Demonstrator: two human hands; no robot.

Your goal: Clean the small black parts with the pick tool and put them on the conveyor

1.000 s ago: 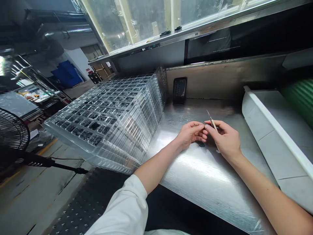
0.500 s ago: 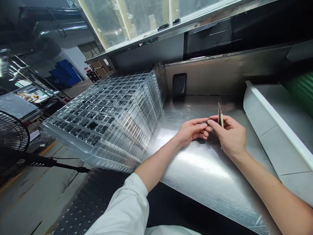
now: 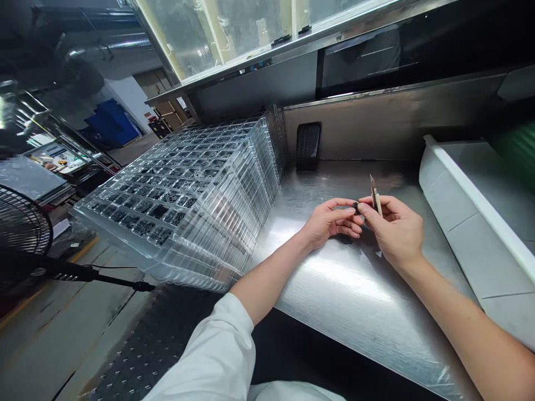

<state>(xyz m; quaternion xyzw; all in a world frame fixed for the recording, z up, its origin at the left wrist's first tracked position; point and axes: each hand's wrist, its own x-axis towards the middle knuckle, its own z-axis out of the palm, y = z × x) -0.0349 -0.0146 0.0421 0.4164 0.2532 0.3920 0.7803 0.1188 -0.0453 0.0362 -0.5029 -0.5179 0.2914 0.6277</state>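
Note:
A small black part (image 3: 356, 208) sits between the fingertips of my two hands, above the steel worktop. My left hand (image 3: 333, 221) pinches it from the left with thumb and forefinger. From the other side, the thumb and forefinger of my right hand (image 3: 395, 223) touch the same part. A craft knife (image 3: 375, 196) with a pale handle is held in my right hand, its pointed blade upward. Fingers hide much of the small part and the lower end of the handle. Below my left fingers lies a dark shape that I cannot make out.
Left of my hands stands a tall stack of clear plastic trays (image 3: 251, 178) with dark round parts in its cells. A white bin (image 3: 455, 184) is at the right. Against the back wall leans a black tray (image 3: 308, 146). A fan (image 3: 25, 223) stands at far left.
More of the small black part shows between my fingertips. The craft knife's blade has tilted slightly to the left. Both hands stay in nearly the same place.

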